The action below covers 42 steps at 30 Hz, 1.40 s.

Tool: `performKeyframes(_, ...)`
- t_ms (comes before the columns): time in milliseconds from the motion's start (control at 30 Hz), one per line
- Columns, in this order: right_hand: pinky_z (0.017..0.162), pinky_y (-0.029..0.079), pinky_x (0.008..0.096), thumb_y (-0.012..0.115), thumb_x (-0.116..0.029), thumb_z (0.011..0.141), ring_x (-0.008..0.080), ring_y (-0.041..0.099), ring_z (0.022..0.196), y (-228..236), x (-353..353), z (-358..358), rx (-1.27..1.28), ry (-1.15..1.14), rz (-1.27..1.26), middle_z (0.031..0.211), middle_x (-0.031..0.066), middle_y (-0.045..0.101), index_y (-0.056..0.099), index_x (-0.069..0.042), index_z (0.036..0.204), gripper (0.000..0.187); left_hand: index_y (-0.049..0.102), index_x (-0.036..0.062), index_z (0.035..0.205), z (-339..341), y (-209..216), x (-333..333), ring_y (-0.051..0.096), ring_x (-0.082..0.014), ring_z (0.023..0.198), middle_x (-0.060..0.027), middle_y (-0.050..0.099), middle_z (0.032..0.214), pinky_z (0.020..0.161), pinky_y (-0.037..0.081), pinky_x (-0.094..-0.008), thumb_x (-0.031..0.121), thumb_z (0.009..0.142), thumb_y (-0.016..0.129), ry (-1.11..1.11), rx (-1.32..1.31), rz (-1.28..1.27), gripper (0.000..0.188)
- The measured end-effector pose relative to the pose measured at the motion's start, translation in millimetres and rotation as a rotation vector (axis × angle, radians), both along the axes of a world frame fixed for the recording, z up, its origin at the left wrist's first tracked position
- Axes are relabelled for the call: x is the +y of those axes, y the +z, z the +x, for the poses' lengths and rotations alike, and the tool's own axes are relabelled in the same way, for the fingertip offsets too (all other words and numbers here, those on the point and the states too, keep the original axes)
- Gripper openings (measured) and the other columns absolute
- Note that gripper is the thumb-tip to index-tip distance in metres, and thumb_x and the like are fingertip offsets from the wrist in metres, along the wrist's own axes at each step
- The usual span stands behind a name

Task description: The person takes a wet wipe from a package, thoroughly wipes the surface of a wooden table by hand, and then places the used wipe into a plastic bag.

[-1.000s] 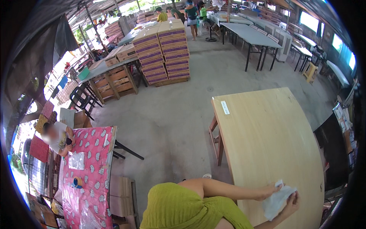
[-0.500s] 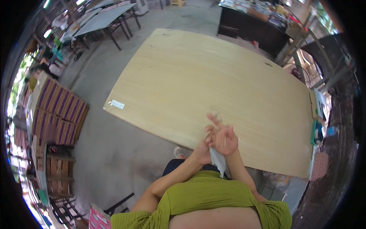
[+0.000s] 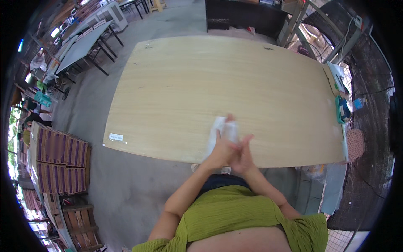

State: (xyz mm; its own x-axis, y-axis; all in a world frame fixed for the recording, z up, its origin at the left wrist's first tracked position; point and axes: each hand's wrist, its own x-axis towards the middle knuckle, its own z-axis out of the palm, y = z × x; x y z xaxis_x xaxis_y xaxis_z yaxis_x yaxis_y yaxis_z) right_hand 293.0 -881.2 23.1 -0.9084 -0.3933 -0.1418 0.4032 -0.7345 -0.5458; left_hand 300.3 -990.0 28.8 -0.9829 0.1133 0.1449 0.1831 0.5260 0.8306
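So this person in a green top [image 3: 235, 206] is standing at a pale wood-look surface [image 3: 235, 84], and both hands are meeting near its front edge around a white cloth [image 3: 214, 133]. The cloth is showing mostly beside and beyond the fingers, over the surface rather than spread out on it. The left grip [image 3: 225, 150] looks to be clamping on the cloth; the right grip [image 3: 243, 159] is sitting right up against it with the thumb sticking out, but everything there is blurring, so I honestly can't tell whether it's closing on the cloth too. Progress-wise I'd call it mid-go: the cloth is up in hand and isn't being set down yet, and nothing is showing how much handling is left. For writing, a small white label [image 3: 116, 137] is sitting at the surface's near left corner with tiny dark print I'm not making out reliably. The stacked cartons [image 3: 63, 153] off to the left are sporting purple bands, but no brand on them is reading clearly either.
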Motion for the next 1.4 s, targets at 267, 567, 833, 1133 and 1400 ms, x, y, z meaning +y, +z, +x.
performKeyframes(267, 0.104, 0.040, 0.0436, 0.047, -0.053, 0.095, 0.0286, 0.050, 0.123, -6.7, -4.4, -33.5, -0.307, 0.098, -0.255, 0.131, 0.0141, 0.052, 0.032, -0.006, 0.145, 0.070, 0.035, -0.0152, 0.139, -8.4, 21.0, 5.0, 0.019, -0.0475, 0.142, -0.0323, 0.018, 0.154, 0.114, 0.019, -0.0536, 0.068, 0.075, 0.058, -0.204, 0.120, -0.475, 0.108)
performKeyframes(567, 0.101, 0.046, 0.0471, 0.035, -0.043, 0.103, 0.0299, 0.061, 0.108, -37.5, 100.9, -113.2, -0.268, -0.385, -0.173, 0.118, 0.0154, 0.063, 0.050, -0.001, 0.133, 0.054, 0.039, -0.0033, 0.142, 20.0, 46.0, -5.2, 0.010, -0.0458, 0.145, -0.0210, 0.015, 0.159, 0.108, 0.007, -0.0706, 0.056, 0.075, 0.067, -0.134, 0.107, -0.738, 0.094)
performKeyframes(833, 0.074, 0.050, 0.0335, 0.044, -0.033, 0.102, 0.0212, 0.062, 0.078, -44.6, -38.7, -69.3, 0.490, -0.279, 1.069, 0.095, 0.0138, 0.066, 0.061, -0.002, 0.104, 0.035, 0.040, 0.0026, 0.145, -10.8, -76.5, 13.8, 0.008, -0.0419, 0.147, -0.0166, 0.028, 0.155, 0.111, -0.003, -0.0692, 0.022, 0.087, 0.059, -0.073, 0.191, -1.534, 0.064)
performKeyframes(1133, 0.054, 0.043, 0.0362, 0.047, -0.038, 0.100, 0.0169, 0.053, 0.055, -93.4, -51.9, -115.6, 0.397, -0.219, 1.361, 0.057, 0.0087, 0.056, 0.057, -0.001, 0.066, 0.051, 0.061, 0.0227, 0.130, -23.3, -43.8, -13.0, 0.014, -0.0395, 0.146, -0.0080, 0.029, 0.156, 0.110, -0.002, -0.0710, 0.029, 0.066, 0.081, -0.145, -0.058, -1.113, 0.067)
performKeyframes(1400, 0.049, 0.046, 0.0308, 0.041, -0.045, 0.102, 0.0170, 0.056, 0.056, -65.1, 21.1, -144.4, -0.143, -0.102, 0.768, 0.068, 0.0048, 0.059, 0.061, -0.006, 0.085, 0.047, 0.062, 0.0245, 0.129, 13.6, 10.7, -37.7, 0.003, -0.0438, 0.146, -0.0024, 0.014, 0.161, 0.105, 0.009, -0.0762, 0.019, 0.059, 0.084, -0.038, 0.001, -0.885, 0.074)
